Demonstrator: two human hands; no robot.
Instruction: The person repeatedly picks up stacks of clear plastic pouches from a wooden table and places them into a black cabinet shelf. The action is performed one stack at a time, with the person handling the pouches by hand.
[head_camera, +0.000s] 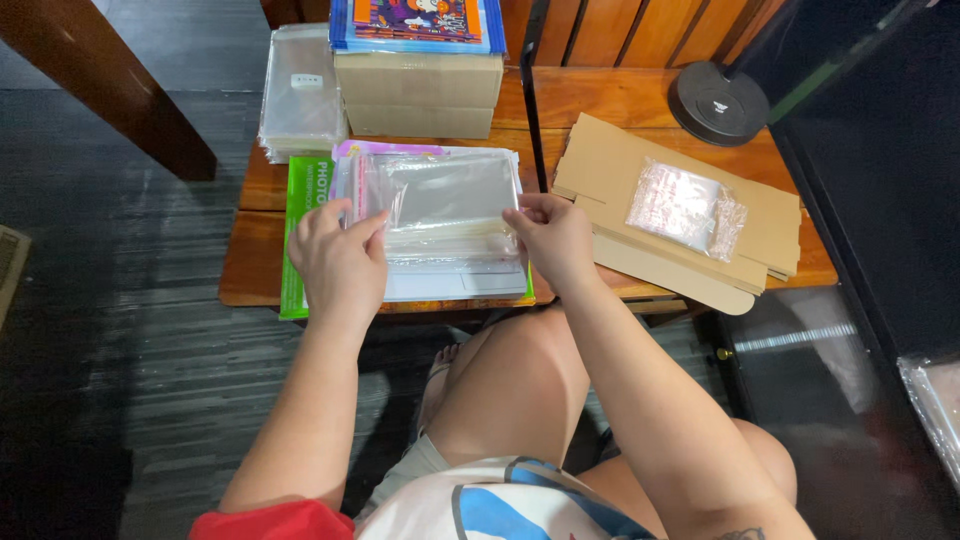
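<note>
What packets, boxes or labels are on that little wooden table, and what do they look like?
Clear plastic sleeve: table middle, held at both ends by left hand and right hand.
Green flat pack: under that pile, rectangular, white lettering.
Stack of clear bags: back left, small white label.
Brown cardboard box: back centre, colourful prints on top.
Flattened cardboard: right, with crinkled clear packet.

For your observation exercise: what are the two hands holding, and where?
A clear plastic sleeve, pinched at its side edges: left hand left edge, right hand right edge.

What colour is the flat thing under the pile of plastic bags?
Bright green mat, seen in the head view.
</note>
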